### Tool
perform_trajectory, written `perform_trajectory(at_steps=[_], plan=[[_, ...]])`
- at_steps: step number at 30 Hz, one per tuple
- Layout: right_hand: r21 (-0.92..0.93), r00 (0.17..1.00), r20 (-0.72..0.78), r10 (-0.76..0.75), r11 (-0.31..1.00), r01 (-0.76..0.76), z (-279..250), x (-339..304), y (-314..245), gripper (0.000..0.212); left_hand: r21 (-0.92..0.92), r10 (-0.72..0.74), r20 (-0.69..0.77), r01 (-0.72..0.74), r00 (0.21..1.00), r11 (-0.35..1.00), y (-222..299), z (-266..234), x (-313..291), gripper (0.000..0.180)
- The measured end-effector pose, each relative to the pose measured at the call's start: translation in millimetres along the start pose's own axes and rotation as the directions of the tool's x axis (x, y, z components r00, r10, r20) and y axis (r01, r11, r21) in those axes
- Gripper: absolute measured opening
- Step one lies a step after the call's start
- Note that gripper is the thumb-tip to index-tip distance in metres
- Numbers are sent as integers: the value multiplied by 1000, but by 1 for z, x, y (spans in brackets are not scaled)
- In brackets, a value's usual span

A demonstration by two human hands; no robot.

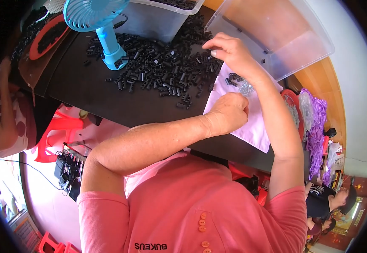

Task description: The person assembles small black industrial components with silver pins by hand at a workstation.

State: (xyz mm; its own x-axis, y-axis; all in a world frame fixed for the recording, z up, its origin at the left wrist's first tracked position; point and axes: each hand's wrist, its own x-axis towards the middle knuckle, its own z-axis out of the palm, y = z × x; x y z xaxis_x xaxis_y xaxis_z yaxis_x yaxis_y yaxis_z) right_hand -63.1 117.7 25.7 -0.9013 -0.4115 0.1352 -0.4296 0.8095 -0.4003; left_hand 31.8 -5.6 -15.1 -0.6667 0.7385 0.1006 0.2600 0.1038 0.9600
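Note:
Fingers curled into a fist, my left hand [230,111] rests over a pale pink sheet [254,137] on the dark table; what it holds, if anything, is hidden. My right hand [230,51] hovers by the right edge of a wide heap of short black tubular pieces [166,69]. Its fingers are bent and apart, with nothing visible between them. Between my two hands, a few loose black pieces [233,79] and a small pile of shiny metal parts [246,88] lie on the sheet.
A light-blue fan [107,40] stands left of the heap. Behind it is a clear plastic bin [160,21]; another clear bin [295,46] stands at right. Purple strands [316,122] and a red tray [292,105] lie far right. Another person's arm [7,101] shows at left.

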Motion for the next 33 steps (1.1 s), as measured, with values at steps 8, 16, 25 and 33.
perform_trajectory(at_steps=[8,16,25,33], plan=[[6,995,-102,11,1000,-10,-3,-9,10,20,9,34,2,-34,999,999,0,1,2,17],[-214,984,-130,-119,973,89,11,7,-7,15,4,18,0,-18,1000,1000,2,0,1,18],[-246,995,-36,-93,966,82,28,21,-8,12,-49,-52,21,53,998,997,4,1,-1,14],[282,960,-255,116,959,-41,-12,-24,1,13,-269,-56,-101,26,993,963,1,-2,6,19]])
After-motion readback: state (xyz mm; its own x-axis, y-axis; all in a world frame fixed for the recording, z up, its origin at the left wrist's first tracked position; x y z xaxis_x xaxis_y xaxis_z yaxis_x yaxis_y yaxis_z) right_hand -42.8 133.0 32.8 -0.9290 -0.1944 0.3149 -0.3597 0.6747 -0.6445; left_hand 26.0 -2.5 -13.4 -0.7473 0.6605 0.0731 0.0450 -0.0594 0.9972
